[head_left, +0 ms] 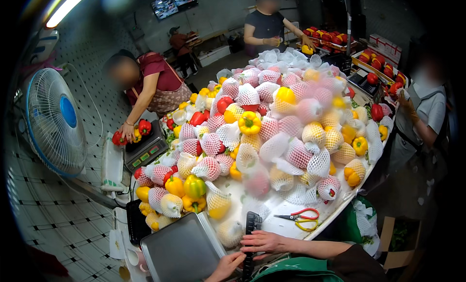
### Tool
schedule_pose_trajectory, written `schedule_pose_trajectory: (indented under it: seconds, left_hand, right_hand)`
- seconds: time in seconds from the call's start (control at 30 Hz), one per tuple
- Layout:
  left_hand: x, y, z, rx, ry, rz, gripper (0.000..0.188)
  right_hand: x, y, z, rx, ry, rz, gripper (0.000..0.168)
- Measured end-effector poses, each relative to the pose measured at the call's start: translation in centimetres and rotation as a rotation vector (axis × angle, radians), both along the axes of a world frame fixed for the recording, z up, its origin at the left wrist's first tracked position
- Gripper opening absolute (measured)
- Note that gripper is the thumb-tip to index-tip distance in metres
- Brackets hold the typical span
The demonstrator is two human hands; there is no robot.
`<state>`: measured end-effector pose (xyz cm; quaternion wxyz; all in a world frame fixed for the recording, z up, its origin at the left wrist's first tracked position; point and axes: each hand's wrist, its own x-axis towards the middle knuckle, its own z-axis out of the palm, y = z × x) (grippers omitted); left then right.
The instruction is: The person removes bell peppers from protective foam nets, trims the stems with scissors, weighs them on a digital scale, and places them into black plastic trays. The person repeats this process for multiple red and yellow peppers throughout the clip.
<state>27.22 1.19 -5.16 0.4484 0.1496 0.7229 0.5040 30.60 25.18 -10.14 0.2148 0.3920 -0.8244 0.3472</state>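
Note:
Before me is a black ribbed plastic tray (pixel 253 220), seen nearly edge-on between a scale and the peppers. My right hand (pixel 265 242) has its fingers across the tray. My left hand (pixel 228 264) pinches its left edge lower down. The scale's flat metal plate (pixel 180 249) lies left of the tray. A bell pepper in a foam net sleeve (pixel 230 234) sits just beyond my hands. Scissors with one red and one yellow handle (pixel 305 219) lie to the right on the white tabletop (pixel 280 229). The tray's underside is hidden.
Sleeved red and yellow bell peppers (pixel 251 96) are heaped ahead. Co-workers (pixel 156 81) stand around the table, one handling peppers on a digital scale (pixel 145 147). A fan (pixel 56 121) stands left. A green sack (pixel 364 218) and cardboard box (pixel 400 242) are right.

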Motion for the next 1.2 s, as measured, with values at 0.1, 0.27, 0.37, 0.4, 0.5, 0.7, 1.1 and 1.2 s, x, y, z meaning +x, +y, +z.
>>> schedule_pose_trajectory:
  seconds: [0.1,0.27,0.37,0.4,0.5,0.7,1.1,1.2]
  left_hand:
    - [-0.3,0.3,0.5,-0.02,0.017,-0.021,0.029]
    - [-0.2,0.3,0.8,0.002,0.032,0.004,0.028]
    - [-0.1,0.5,1.1,-0.021,0.023,0.011,0.028]
    - [-0.1,0.7,1.4,-0.031,0.009,0.014,0.028]
    - [0.0,1.1,2.7,-0.088,0.103,-0.011,0.029]
    - [-0.1,1.1,2.6,-0.115,0.112,0.034,0.028]
    - [-0.1,2.9,3.5,-0.298,0.475,0.028,0.022]
    - [0.1,2.9,3.2,-0.302,0.613,0.165,0.017]
  right_hand:
    - [-0.3,0.0,0.2,0.018,-0.002,0.001,0.055]
    - [-0.4,-0.1,0.2,0.011,0.014,0.003,0.055]
    - [-0.5,-0.1,0.0,0.012,0.012,0.014,0.055]
    - [-0.6,0.0,0.0,0.014,0.011,0.017,0.054]
    - [-0.7,-0.1,0.1,0.025,0.002,0.021,0.055]
    - [-1.3,-0.4,-0.5,0.041,0.013,0.054,0.055]
    - [-1.1,1.6,0.0,0.066,0.047,0.092,0.054]
    - [-0.5,2.6,0.7,0.104,0.178,0.045,0.046]
